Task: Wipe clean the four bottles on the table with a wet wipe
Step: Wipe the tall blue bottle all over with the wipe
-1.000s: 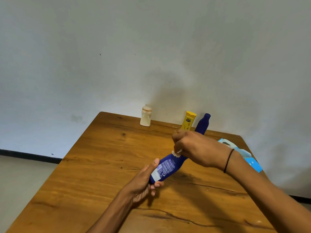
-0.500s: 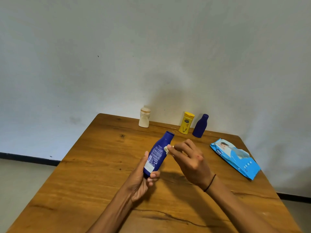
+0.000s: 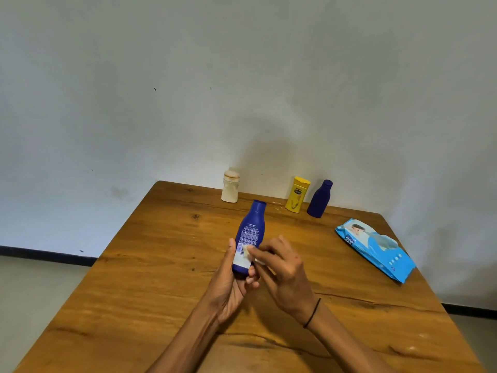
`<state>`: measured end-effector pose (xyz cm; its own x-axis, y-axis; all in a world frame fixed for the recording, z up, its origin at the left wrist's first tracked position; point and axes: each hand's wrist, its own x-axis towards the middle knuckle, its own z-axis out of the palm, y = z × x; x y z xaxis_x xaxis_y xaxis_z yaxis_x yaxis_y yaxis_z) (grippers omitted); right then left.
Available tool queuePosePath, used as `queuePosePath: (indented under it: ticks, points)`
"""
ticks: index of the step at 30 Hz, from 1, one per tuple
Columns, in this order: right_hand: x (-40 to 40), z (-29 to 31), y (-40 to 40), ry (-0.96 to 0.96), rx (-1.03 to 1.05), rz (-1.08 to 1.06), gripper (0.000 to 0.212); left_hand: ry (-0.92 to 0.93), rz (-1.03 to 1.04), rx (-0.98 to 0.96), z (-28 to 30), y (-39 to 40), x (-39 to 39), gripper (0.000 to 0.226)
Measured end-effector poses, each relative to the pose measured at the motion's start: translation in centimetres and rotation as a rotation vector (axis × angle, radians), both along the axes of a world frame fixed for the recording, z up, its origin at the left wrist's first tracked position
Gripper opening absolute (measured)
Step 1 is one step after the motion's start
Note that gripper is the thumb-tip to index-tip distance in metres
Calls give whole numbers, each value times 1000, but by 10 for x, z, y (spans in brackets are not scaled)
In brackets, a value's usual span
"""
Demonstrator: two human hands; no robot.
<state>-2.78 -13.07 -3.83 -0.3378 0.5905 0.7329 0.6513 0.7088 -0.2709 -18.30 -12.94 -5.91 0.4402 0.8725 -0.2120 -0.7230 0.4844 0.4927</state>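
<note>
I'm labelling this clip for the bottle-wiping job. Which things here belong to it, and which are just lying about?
Part of the job:
- blue bottle, gripped by the left hand
- wet wipe, pinched against it by the right hand
- white bottle, yellow bottle and small blue bottle, standing by the wall
- wipes pack

Just lying about:
- nothing but the table itself
</note>
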Motion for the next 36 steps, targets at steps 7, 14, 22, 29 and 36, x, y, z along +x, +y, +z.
queuePosePath:
  ticks: [7, 14, 22, 29, 36]
  points:
    - [8, 1, 7, -13, 51, -53, 28, 264, 74, 162, -6, -4, 9, 71]
    - [7, 27, 41, 177, 61, -254, 30, 329, -32, 218, -3, -9, 15, 71]
    - [-9, 10, 6, -15, 3, -35, 24, 75, -80, 176, 0, -7, 1, 62]
    - [4, -2, -15, -178, -10, 129, 24, -11, -129, 110, 1, -8, 0, 88]
    - [-1, 10, 4, -96, 104, -62, 25, 228, -95, 252, 5, -7, 7, 77]
